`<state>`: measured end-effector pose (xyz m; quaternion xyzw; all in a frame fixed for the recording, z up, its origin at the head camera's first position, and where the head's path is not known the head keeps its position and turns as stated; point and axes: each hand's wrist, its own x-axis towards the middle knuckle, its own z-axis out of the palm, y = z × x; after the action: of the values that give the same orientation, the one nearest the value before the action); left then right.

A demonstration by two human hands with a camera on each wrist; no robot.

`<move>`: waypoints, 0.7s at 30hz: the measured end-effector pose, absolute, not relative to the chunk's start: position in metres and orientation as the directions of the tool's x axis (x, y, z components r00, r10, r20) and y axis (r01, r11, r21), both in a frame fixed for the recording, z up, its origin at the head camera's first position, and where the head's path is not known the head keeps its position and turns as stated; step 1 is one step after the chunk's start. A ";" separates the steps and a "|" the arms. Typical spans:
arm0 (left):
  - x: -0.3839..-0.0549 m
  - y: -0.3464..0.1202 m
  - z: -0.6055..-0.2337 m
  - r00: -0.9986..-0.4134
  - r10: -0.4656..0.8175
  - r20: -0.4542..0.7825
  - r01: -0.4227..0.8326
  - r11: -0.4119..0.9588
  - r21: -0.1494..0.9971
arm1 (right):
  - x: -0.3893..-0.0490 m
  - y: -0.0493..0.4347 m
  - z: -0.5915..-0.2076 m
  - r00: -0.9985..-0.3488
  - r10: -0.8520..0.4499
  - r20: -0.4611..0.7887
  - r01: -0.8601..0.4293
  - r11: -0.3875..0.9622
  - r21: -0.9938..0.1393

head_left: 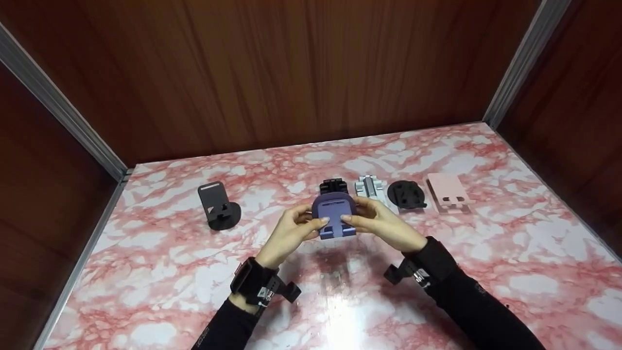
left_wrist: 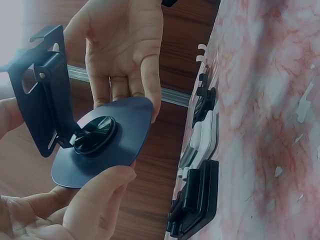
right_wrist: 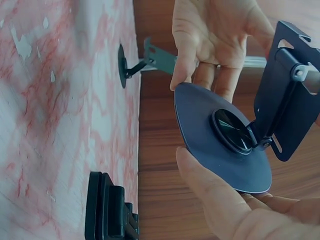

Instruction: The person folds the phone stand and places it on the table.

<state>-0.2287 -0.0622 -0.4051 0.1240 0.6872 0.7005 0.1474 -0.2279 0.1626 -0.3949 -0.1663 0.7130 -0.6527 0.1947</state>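
A purple-blue phone stand (head_left: pixel 335 214) is held up above the table in both hands. My left hand (head_left: pixel 291 226) grips its left side and my right hand (head_left: pixel 384 223) its right side, each thumb on the front plate. From below, the left wrist view shows the flat rounded base (left_wrist: pixel 127 127) with a black disc pivot (left_wrist: pixel 95 135) and a hinged arm. Fingers of both hands pinch opposite edges of that base, which the right wrist view (right_wrist: pixel 200 120) shows too.
A dark phone stand (head_left: pixel 214 197) stands unfolded at the left. Behind and right of the hands is a row: a black folded stand (head_left: pixel 333 185), a white one (head_left: pixel 370 187), a black round-based one (head_left: pixel 407 194) and a pink one (head_left: pixel 447 189). Wooden panels (head_left: pixel 311 73) enclose the marbled table (head_left: pixel 160 272).
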 end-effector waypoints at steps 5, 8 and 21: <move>-0.229 -0.062 -0.405 -0.931 0.364 -0.018 -0.007 0.031 1.000 | -0.227 0.162 -0.395 -0.878 -0.472 -0.077 0.034 0.098 -0.995; -0.229 -0.063 -0.404 -0.930 0.368 -0.004 0.012 0.039 0.999 | -0.227 0.162 -0.395 -0.877 -0.476 -0.069 0.035 0.080 -0.996; -0.230 -0.065 -0.405 -0.923 0.385 0.006 0.028 0.052 0.998 | -0.231 0.161 -0.399 -0.866 -0.499 -0.009 -0.005 0.026 -1.000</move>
<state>-0.2295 -0.0651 -0.4049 0.1449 0.7130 0.6731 0.1325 -0.2311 0.1612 -0.3992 -0.1820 0.6923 -0.6738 0.1835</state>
